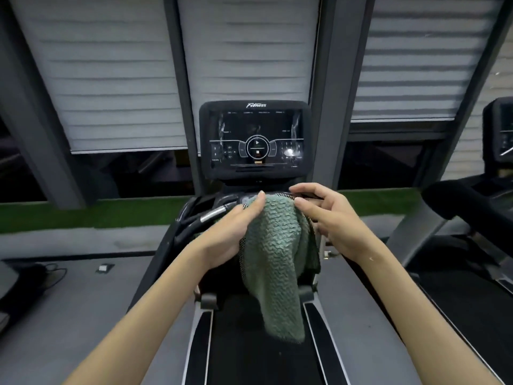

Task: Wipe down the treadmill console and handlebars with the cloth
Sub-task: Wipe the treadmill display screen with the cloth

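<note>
The treadmill console [256, 140] stands straight ahead, its dark screen showing smears and a glare spot. A green textured cloth [274, 254] hangs just below it, over the belt [249, 357]. My left hand [233, 234] holds the cloth's left side, fingers lying along its upper edge and the thumb hidden behind it. My right hand [327, 218] pinches the cloth's top right corner between thumb and forefinger. The left handlebar [213, 215], with a silver grip sensor, curves out beside my left hand. The cloth and my right hand hide the right handlebar.
A second treadmill [499, 134] stands at the right, its black handlebar [449, 198] reaching toward me. Windows with lowered blinds [111, 79] fill the wall behind. Grey floor lies to the left, with cables and dark equipment [16, 276] at the edge.
</note>
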Motion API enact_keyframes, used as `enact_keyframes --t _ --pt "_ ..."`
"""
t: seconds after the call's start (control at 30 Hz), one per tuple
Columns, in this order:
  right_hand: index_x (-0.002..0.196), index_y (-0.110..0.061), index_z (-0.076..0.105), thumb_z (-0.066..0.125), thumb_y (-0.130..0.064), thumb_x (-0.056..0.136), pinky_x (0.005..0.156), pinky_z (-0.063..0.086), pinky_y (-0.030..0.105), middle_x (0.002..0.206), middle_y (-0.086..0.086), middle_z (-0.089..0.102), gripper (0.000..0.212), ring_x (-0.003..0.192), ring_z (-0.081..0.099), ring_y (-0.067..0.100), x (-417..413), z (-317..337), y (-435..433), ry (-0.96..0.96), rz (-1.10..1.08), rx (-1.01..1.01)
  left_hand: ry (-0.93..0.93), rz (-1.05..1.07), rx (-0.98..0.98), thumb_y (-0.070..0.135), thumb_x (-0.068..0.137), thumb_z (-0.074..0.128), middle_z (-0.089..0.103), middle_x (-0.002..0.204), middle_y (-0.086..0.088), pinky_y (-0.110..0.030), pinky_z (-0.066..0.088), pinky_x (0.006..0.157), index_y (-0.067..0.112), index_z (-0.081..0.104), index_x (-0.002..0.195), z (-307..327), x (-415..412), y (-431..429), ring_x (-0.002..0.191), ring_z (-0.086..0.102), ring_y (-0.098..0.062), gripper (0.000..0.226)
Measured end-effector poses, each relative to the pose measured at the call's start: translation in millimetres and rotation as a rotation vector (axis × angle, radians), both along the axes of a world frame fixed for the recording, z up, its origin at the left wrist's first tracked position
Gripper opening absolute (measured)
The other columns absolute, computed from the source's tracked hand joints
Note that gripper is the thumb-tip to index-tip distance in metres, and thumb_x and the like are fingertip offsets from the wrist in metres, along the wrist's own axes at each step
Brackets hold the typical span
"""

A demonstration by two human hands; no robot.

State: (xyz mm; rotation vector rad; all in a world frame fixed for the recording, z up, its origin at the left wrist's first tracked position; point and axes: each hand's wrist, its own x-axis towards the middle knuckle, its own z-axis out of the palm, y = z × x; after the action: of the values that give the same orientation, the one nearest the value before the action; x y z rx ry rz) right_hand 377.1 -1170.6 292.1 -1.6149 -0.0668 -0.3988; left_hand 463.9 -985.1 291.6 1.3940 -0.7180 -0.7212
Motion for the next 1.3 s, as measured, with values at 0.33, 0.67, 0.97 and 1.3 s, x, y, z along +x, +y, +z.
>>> enact_keyframes --t 0.33,0.67,0.97,1.3 --pt "0.121 -0.009 0.061 0.064 -0.022 0.089 0.091 0.051 0.039 0.114 0.009 0.069 0.035 0.104 0.066 0.025 153.1 -19.9 -125.1 0.116 0.300 -0.099 -0.118 0.123 -0.134 0.009 0.080 0.068 0.069 0.119 -0.011 -0.036 0.053 0.089 0.010 0.056 0.130 23.3 146.2 -92.0 0.110 0.065 -0.026 0.051" --pt "0.127 -0.011 0.055 0.056 -0.011 0.092 0.080 0.055 0.039 0.111 0.012 0.069 0.035 0.087 0.067 0.019 291.0 -43.3 -181.6 0.206 0.230 0.242 -0.092 0.172 -0.021 0.001 0.075 0.078 0.067 0.123 -0.006 -0.032 0.053 0.095 0.014 0.047 0.134 4.5 281.0 -146.5 0.116 0.064 -0.022 0.068" --pt "0.124 -0.024 0.051 0.058 -0.016 0.086 0.065 0.054 0.025 0.092 0.014 0.073 0.039 0.081 0.069 0.020 400.2 -14.7 -217.8 0.045 -0.008 0.170 -0.130 0.116 0.184 0.011 0.077 0.081 0.063 0.130 -0.001 -0.039 0.046 0.107 0.013 0.042 0.136 -11.5 429.2 -166.3 0.118 0.061 -0.013 0.070" --pt "0.098 -0.018 0.068 0.052 -0.005 0.095 0.071 0.050 0.024 0.087 0.001 0.068 0.021 0.082 0.058 0.017 458.2 5.1 -265.9 -0.052 -0.163 -0.045 -0.302 0.161 0.191 0.008 0.079 0.078 0.070 0.118 0.004 -0.027 0.053 0.092 0.018 0.054 0.127 3.4 507.2 -197.4 0.110 0.066 -0.009 0.054"
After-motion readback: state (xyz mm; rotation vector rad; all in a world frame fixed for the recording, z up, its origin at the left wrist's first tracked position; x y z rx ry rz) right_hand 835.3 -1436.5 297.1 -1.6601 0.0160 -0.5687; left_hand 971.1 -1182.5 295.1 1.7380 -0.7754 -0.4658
